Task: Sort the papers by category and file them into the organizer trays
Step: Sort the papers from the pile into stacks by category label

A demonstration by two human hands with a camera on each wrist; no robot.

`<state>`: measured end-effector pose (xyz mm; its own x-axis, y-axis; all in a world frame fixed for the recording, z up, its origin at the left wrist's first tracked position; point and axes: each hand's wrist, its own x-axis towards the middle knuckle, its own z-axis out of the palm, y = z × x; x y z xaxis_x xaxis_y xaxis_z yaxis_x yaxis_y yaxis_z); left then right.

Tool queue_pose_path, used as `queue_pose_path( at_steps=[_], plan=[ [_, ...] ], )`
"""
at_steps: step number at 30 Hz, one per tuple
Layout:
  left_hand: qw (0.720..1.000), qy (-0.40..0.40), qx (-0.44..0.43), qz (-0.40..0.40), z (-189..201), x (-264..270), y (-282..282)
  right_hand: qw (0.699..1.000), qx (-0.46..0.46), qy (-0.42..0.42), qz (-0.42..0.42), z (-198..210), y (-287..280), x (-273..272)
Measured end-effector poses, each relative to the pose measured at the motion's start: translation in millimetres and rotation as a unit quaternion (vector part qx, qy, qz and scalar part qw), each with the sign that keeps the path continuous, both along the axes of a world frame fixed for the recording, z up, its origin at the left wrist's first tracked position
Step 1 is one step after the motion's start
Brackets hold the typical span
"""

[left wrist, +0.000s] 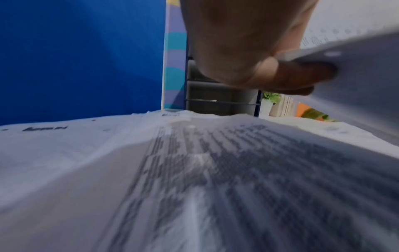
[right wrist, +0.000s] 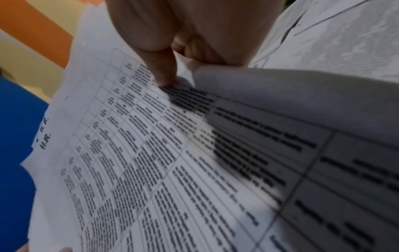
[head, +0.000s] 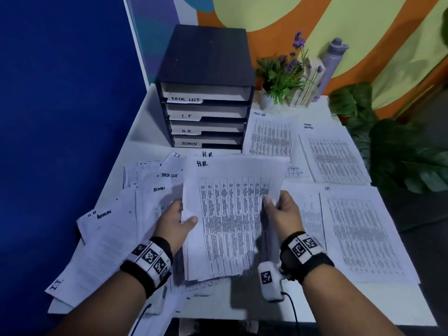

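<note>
You hold a thin sheaf of H.R. papers (head: 230, 214), white printed sheets with a dense ruled table and "H.R." handwritten at the top, lifted just above the desk (head: 155, 144) in front of you. Your left hand (head: 173, 221) grips the sheaf's left edge, thumb on top, fingers (left wrist: 302, 76) curled under it. Your right hand (head: 282, 212) pinches the right edge, which bends upward; thumb on the print, fingers (right wrist: 202, 51) curled behind. The organizer (head: 206, 93) is a dark, boxy, matte unit at the desk's back, with four stacked trays labelled on paper tabs TASK LIST, I.T, H.R., ADMIN; pale sheets show in the tray mouths, how many you cannot tell. To your left lies a messy fan of loose papers (head: 109, 226) marked ADMIN, IT, TASK LIST. To the right lie flat sorted piles (head: 339, 156), flimsy, same tabular print. A potted plant (head: 281, 76) and a grey bottle (head: 333, 61) stand beside the organizer.
</note>
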<state>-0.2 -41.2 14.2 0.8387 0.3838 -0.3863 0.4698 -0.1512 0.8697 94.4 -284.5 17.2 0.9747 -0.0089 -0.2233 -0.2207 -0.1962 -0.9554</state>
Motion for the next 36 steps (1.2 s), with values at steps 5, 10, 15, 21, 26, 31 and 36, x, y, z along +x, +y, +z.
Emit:
queue_pose_path(
  at_steps=[5, 10, 15, 21, 26, 31, 36],
  plan=[
    [0.992, -0.076, 0.019, 0.1, 31, 32, -17, 0.994, 0.103, 0.033, 0.019, 26, -23, 12],
    [0.993, -0.072, 0.019, 0.088, 33, 58, -38, 0.999, 0.013, 0.048, 0.013, 23, -48, 16],
    [0.995, -0.048, 0.08, 0.046, 25, 73, -67, 0.991, -0.085, 0.031, -0.098, 8, -105, 48],
    [0.997, -0.011, 0.067, 0.025, 13, 86, -104, 0.939, -0.252, 0.109, -0.206, -19, -235, 68],
    [0.994, 0.078, 0.067, -0.037, -12, 87, -138, 0.912, -0.28, 0.161, -0.254, -32, -309, 40],
    [0.987, 0.133, 0.068, -0.064, -39, 82, -170, 0.893, -0.296, 0.201, -0.275, -38, -332, 20],
    [0.973, 0.144, 0.169, -0.065, -47, 82, -197, 0.883, -0.32, 0.227, -0.257, -38, -327, 15]
  ],
)
